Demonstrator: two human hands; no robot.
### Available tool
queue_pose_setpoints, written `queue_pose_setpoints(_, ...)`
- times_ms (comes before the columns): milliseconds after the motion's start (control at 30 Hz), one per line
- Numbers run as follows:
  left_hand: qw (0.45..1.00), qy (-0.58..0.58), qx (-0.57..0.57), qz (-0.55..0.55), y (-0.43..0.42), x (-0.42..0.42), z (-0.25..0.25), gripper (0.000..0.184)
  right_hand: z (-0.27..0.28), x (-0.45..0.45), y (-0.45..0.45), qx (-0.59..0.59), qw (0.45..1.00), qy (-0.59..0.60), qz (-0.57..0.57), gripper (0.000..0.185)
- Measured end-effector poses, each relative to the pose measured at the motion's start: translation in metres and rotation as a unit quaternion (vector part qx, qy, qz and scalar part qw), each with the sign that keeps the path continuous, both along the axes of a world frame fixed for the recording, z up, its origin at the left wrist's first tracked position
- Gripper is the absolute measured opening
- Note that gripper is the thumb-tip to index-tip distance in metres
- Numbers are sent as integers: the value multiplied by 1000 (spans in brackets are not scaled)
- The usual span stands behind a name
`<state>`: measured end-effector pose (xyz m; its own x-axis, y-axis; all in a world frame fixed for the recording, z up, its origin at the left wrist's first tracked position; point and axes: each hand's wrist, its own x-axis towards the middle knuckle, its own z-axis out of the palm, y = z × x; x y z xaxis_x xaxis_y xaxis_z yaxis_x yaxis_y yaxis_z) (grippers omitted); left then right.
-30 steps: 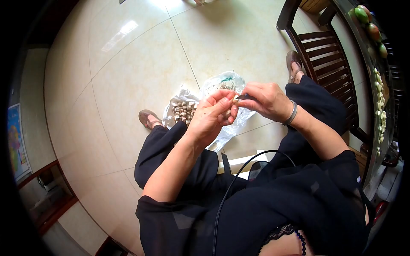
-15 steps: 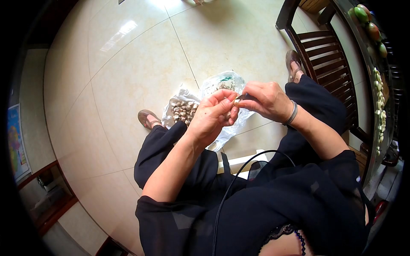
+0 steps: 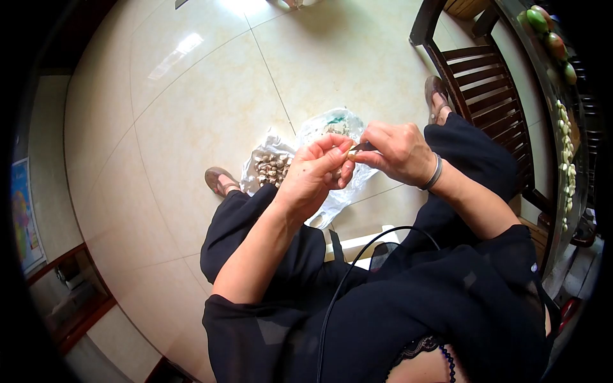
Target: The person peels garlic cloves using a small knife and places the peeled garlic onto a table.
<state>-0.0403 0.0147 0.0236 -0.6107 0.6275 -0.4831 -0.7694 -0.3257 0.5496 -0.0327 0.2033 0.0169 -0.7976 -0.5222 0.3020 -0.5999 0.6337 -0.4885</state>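
Note:
My left hand (image 3: pixel 322 167) pinches a small pale piece between thumb and fingertips; most of it is hidden. My right hand (image 3: pixel 397 152) is closed on a small dark-handled knife (image 3: pixel 364 147), its blade touching the piece. Below my left hand, a white plastic bag (image 3: pixel 249 171) on the floor holds several brown-and-white bulb-like pieces (image 3: pixel 271 167). Behind my hands lies a second, clearer plastic bag (image 3: pixel 311 127) with a green print and small scraps in it.
A dark slatted wooden chair (image 3: pixel 482 80) stands at the right. Beyond it, a dark table (image 3: pixel 554 239) bears a row of peeled white pieces (image 3: pixel 566 166) and several green-red fruits (image 3: pixel 554 45). A black cable (image 3: pixel 337 290) crosses my lap.
The knife has tilted slightly at my left fingertips, with more of its blade showing. Both hands remain together in nearly the same place. The view has shifted slightly.

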Motion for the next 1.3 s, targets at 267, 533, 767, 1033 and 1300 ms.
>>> queue_pose_setpoints(267, 1000, 4, 17, -4, 0, 0, -3, 13, 1, 0, -1, 15, 999, 43, -11, 30)
queue_pose_setpoints(533, 1000, -9, -10, 6, 2, -1, 1, 10, -5, 0, 0, 9, 999, 51, -15, 28)
queue_pose_setpoints(767, 999, 10, -17, 29, 2, 1, -3, 15, -5, 1, -3, -38, 999, 13, -19, 33)
queue_pose_setpoints(1033, 999, 29, 13, 21, 4, 1, 2, 22, -8, -3, 1, -67, 997, -43, -15, 37)
queue_pose_setpoints(1300, 999, 32, 26, 6, 5, 3, 3, 24, -9, -4, 1, -69, 997, -37, -27, 36)
